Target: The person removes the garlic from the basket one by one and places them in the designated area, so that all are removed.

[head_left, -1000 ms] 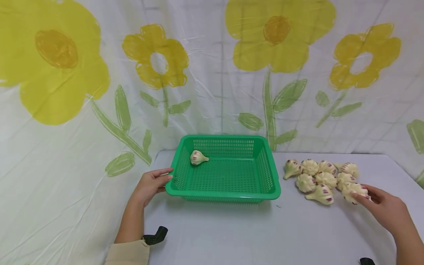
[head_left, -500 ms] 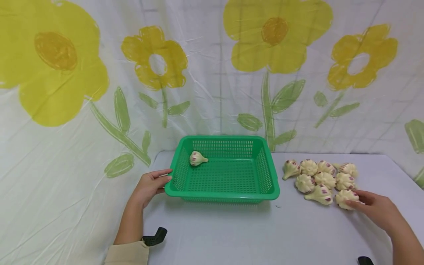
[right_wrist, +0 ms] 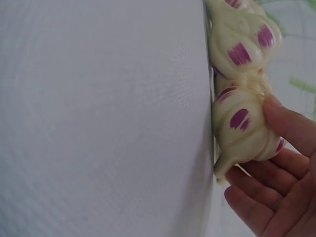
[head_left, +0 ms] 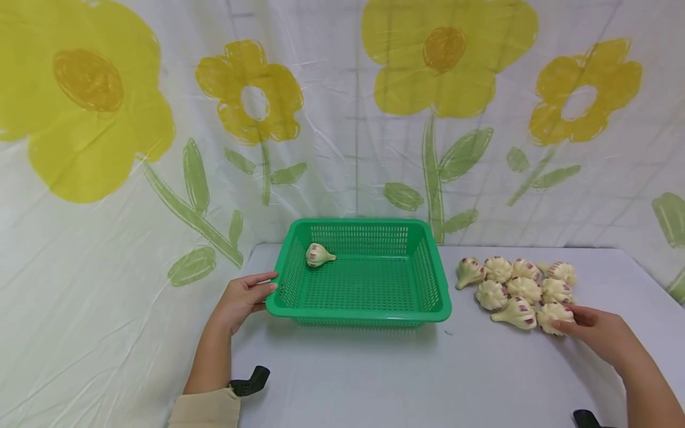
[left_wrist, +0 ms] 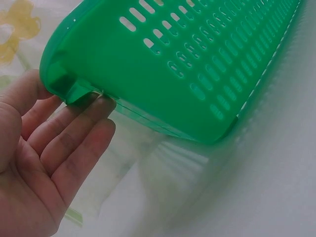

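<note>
In the head view my left hand (head_left: 243, 300) holds the left rim of a green plastic basket (head_left: 358, 317). The left wrist view shows fingertips (left_wrist: 106, 106) under the rim of the basket (left_wrist: 148, 94), the thumb reaching over its far side. One garlic bulb (head_left: 318, 255) lies inside, in the back left corner. On the right, my right hand (head_left: 605, 333) grips a purple-marked garlic bulb (head_left: 553, 318) at the front of a cluster. Seen from the right wrist, the thumb is on one side of this bulb (right_wrist: 244, 126) and the fingers on the other, its stem pointing down along the tabletop.
Several more garlic bulbs (head_left: 524, 289) sit close together on the white table (head_left: 401, 374), right of the basket. A flower-printed curtain (head_left: 332, 148) hangs behind the table and along the left. A small dark thread (head_left: 448, 332) lies near the basket's front right corner.
My right hand has brought its garlic bulb left and slightly toward the front, then in against the cluster's front bulb. The left hand and the basket have stayed in place.
</note>
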A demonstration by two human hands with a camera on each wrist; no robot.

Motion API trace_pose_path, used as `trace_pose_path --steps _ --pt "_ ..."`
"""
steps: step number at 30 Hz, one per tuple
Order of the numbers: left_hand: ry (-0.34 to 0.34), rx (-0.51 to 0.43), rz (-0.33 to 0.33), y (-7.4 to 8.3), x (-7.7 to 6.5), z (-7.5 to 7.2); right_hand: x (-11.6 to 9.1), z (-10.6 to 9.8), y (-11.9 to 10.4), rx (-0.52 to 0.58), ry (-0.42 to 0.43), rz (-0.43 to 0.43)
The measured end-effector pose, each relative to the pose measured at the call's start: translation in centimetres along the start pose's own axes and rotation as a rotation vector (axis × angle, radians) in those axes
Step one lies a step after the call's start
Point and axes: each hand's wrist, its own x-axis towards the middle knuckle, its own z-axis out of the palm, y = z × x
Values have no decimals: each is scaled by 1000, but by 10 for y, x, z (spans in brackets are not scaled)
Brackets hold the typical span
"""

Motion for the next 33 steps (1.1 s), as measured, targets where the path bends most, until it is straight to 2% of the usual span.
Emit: trace_pose_path --steps 17,24,33 --pt "-9 -8 5 -1 1 0 -2 -2 -6 -26 -18 -5" --pt "-5 -2 -1 0 1 0 -1 -1 -5 -22 -32 22" --pt "-8 0 3 -1 2 0 -1 -1 -1 -17 -42 16"
